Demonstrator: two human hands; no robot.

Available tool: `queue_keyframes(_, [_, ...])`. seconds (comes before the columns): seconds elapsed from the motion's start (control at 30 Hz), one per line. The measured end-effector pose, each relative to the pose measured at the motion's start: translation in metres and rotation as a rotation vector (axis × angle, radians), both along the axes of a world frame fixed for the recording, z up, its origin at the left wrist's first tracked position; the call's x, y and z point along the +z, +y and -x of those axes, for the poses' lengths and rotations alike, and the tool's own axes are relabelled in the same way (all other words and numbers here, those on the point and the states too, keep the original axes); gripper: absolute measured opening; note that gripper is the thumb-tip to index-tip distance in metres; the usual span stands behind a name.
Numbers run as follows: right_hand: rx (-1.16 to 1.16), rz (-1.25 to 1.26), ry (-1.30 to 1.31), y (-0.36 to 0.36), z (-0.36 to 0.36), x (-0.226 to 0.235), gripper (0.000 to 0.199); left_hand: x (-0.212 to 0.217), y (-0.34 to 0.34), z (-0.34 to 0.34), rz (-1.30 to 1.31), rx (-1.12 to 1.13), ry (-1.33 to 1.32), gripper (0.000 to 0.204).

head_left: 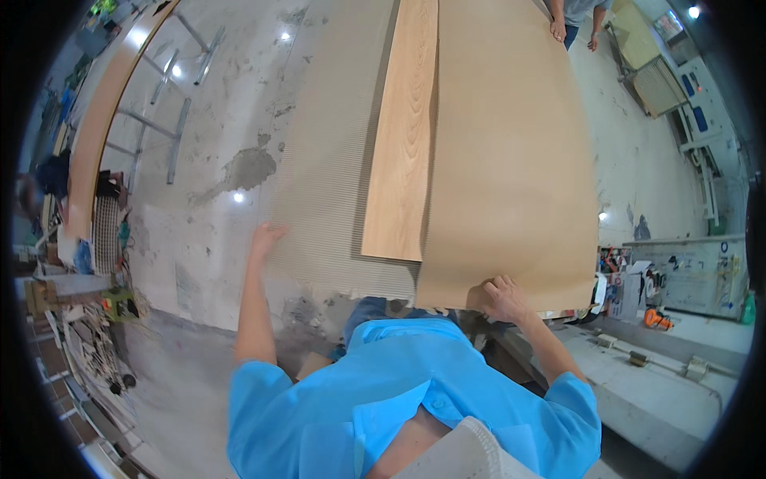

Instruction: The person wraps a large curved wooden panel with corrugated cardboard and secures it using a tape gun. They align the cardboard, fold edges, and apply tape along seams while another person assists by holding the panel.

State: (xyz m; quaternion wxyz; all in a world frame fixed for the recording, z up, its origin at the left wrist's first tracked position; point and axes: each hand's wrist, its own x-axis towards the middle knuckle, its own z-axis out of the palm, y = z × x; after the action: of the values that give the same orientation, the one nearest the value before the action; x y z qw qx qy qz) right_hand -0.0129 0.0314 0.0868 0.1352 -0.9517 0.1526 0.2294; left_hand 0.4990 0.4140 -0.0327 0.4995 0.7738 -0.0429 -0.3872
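A wood-grain plank (pixel 401 152) lies lengthwise before me. Under its left side is a ribbed, corrugated cardboard sheet (pixel 323 184), and a smooth brown cardboard sheet (pixel 515 160) runs along its right side. My left hand (pixel 270 232) is at the left edge of the ribbed sheet, its fingers stretched out and holding nothing that I can see. At the near edge of the smooth sheet, my right hand (pixel 504 299) has its bent fingers over the top and grips the cardboard. Its thumb is hard to make out.
A co-worker's hand (pixel 558 30) touches the far right edge of the smooth sheet. On the left stands a long board (pixel 100 136) by metal legs (pixel 177 140). An orange tool (pixel 657 319) lies on the right beside a pale panel (pixel 686 275). The floor (pixel 215 136) is stained.
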Motion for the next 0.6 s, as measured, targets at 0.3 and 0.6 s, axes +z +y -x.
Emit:
queue_keyframes(0.3, [-0.316, -0.015, -0.43, 0.097, -0.136, -0.005, 0.08, 0.142, -0.052, 0.042, 0.054, -0.241, -0.297, 0.025])
queue_keyframes(0.6, [-0.662, -0.043, -0.728, 0.056, -0.188, -0.07, 0.073, 0.196, -0.214, 0.175, -0.254, -0.819, -0.957, 0.022])
